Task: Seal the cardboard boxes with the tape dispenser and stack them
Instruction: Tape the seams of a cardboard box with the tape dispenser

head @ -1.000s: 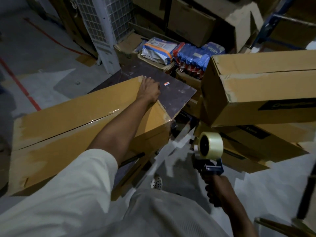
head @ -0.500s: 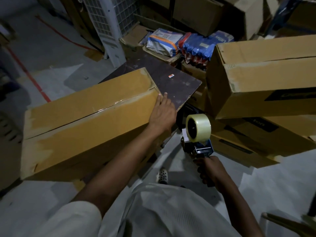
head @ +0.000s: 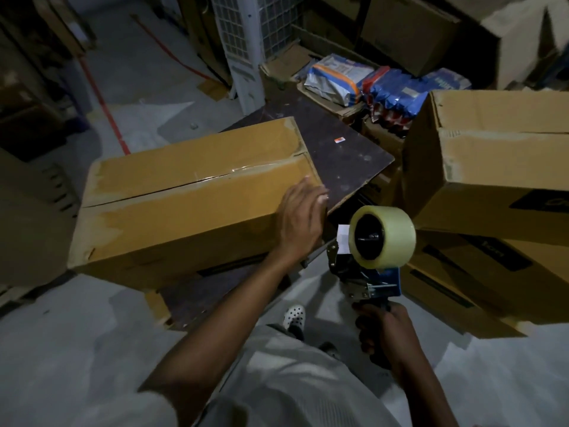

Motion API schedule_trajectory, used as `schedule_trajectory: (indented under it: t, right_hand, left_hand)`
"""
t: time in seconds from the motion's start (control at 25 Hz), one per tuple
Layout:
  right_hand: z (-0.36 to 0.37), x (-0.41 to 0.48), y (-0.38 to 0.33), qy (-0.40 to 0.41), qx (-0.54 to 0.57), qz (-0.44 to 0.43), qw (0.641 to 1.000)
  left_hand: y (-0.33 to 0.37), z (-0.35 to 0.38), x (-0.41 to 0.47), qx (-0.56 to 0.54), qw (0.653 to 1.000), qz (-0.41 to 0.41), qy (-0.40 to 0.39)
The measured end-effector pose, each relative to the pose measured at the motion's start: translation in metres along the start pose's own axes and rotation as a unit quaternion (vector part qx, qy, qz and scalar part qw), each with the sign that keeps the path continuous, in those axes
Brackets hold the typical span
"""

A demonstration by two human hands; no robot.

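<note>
A long brown cardboard box [head: 184, 208] lies closed on a dark, scuffed wooden board [head: 348, 158]. Its two top flaps meet along a lengthwise seam covered by shiny clear tape, and its contents are hidden. The left hand [head: 300, 223] rests flat on the box's right end, fingers nearly straight and reaching the corner. The right hand [head: 385, 331] is wrapped round the handle of a blue tape dispenser [head: 372, 282], held upright just right of the box, apart from it. The dispenser carries a thick roll of clear tape [head: 381, 237]. At the right, a large closed carton [head: 492, 155] sits on another carton [head: 480, 282]. Behind the board, crinkled blue packets [head: 400, 94] and a white-and-orange bag [head: 335, 77] lie on flattened cardboard. The floor [head: 61, 349] is pale grey concrete with a red line [head: 101, 100], and the room is dim.
</note>
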State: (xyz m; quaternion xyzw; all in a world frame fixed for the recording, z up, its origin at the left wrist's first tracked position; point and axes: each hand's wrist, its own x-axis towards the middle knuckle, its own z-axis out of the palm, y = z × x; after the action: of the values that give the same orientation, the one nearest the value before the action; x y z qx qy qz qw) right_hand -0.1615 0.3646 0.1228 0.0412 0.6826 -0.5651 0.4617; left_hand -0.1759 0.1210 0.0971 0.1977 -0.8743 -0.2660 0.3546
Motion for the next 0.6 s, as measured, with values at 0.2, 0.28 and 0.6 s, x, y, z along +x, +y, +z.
schedule_trajectory:
  t: [0.2, 0.28, 0.6]
  right_hand:
    - [0.024, 0.001, -0.003, -0.099, 0.004, -0.018, 0.995]
    - [0.040, 0.003, -0.006, -0.145, -0.009, -0.019, 0.989]
    - [0.103, 0.018, -0.010, -0.262, -0.110, -0.009, 0.959]
  left_hand:
    - [-0.074, -0.097, -0.065, 0.068, 0.954, -0.202, 0.212]
    - [-0.112, -0.145, -0.087, 0.120, 0.908, -0.282, 0.287]
    - [-0.178, -0.271, -0.120, 0.042, 0.806, -0.496, 0.319]
